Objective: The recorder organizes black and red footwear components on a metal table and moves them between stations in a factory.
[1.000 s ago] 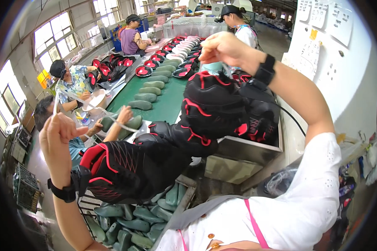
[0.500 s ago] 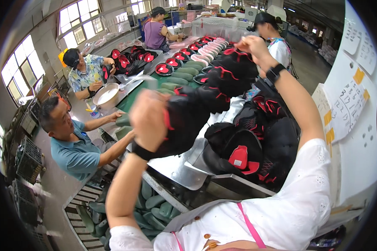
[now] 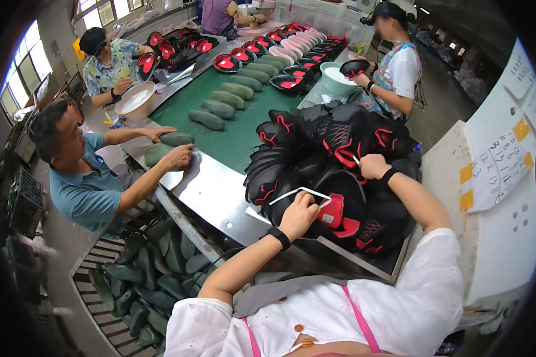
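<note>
- Head view: I see the left hand (image 3: 299, 216) closed around a white cord (image 3: 317, 193).
- Right hand (image 3: 373, 167) pinches something, perhaps its other end.
- Black-and-red shoe uppers (image 3: 333, 169) lie heaped below, at the near end of the table (image 3: 232, 143).

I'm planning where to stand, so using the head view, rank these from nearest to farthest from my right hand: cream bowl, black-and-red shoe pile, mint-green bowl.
From your right hand:
1. Black-and-red shoe pile: right around the hand.
2. Mint-green bowl: beyond the pile.
3. Cream bowl: far left, across the green work surface.
</note>
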The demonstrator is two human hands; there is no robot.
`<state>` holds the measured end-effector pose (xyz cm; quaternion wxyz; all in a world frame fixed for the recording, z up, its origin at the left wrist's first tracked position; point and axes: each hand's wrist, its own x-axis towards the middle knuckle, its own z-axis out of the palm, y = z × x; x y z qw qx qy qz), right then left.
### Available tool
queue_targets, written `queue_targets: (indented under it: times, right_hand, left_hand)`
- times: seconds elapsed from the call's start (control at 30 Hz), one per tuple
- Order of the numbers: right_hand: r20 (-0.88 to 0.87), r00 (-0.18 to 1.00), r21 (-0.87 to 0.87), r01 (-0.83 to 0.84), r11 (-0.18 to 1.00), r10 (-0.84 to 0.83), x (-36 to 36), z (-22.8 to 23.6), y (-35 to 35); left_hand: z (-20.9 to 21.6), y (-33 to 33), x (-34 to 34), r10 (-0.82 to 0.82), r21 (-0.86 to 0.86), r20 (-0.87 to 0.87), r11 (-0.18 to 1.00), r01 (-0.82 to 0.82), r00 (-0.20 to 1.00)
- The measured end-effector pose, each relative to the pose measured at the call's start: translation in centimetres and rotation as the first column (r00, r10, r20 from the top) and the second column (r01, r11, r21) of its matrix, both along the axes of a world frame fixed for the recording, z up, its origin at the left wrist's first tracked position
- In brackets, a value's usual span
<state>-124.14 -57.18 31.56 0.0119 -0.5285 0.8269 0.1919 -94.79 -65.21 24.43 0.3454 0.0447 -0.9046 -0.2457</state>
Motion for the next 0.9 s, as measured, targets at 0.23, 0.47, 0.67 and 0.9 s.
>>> queue_targets:
  times: [0.23, 0.47, 0.67, 0.9]
  right_hand:
    - [-0.068, 0.993, 0.135, -0.086, 0.987, 0.096, 2.4, 4.3, -1.6]
    - [0.123, 0.728, -0.068, -0.672, 0.737, 0.675, 15.2, 3.5, -8.2]
    - [0.410, 0.686, 0.279, -0.722, 0.633, 0.602, 22.4, -2.8, -11.1]
    - [0.305, 0.685, 0.291, -0.729, 0.620, 0.662, 22.8, -4.2, -12.0]
  left_hand:
    - [-5.8, 1.3, 6.5, 0.481, 0.288, 0.120, 0.820, -0.494, 0.868]
    - [-7.9, -1.3, 4.2, 0.099, 0.181, 0.189, 0.974, -0.134, 0.977]
    - [-5.5, 2.1, 10.1, 0.157, 0.142, 0.240, 0.971, -0.194, 0.958]
    - [3.4, 4.8, 23.0, -0.230, 0.447, 0.151, 0.883, 0.141, 0.961]
